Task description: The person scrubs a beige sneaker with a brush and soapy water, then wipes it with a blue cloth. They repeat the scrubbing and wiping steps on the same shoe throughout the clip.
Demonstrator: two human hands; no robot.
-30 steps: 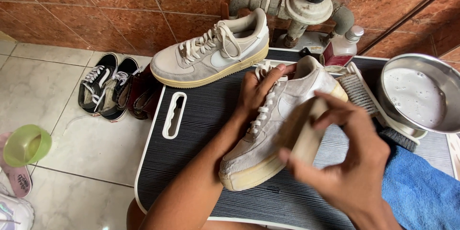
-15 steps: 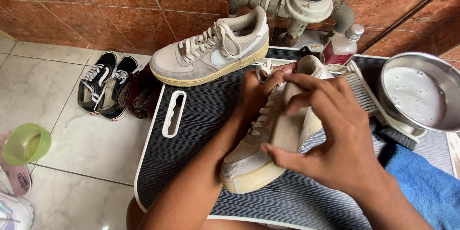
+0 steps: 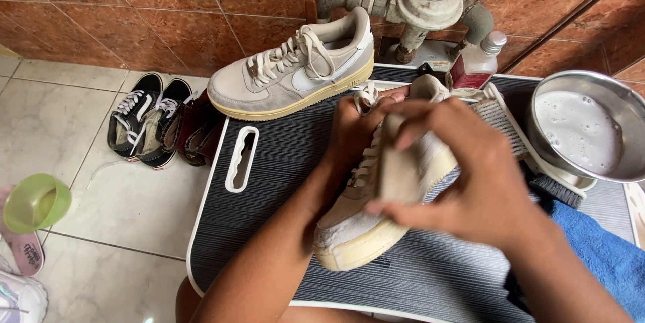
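Scrubbing a pale sneaker (image 3: 349, 225) on the dark ribbed worktop (image 3: 282, 182) with a tan block (image 3: 398, 168)
Block has slid from the toe side up to the mid laces since a second ago; left hand (image 3: 356, 131) stays clamped on the lace area, right hand (image 3: 463, 175) curled tight round the block. Sneaker lies tilted, toe toward camera, grey-white upper, yellowed grimy sole. Matching sneaker (image 3: 295, 71) sits at the worktop's far edge, metal bowl (image 3: 584, 128) of soapy water at right

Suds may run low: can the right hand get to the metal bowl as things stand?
Probably yes: the metal bowl sits open just right of the right hand, nothing between, though that hand holds a brush block.
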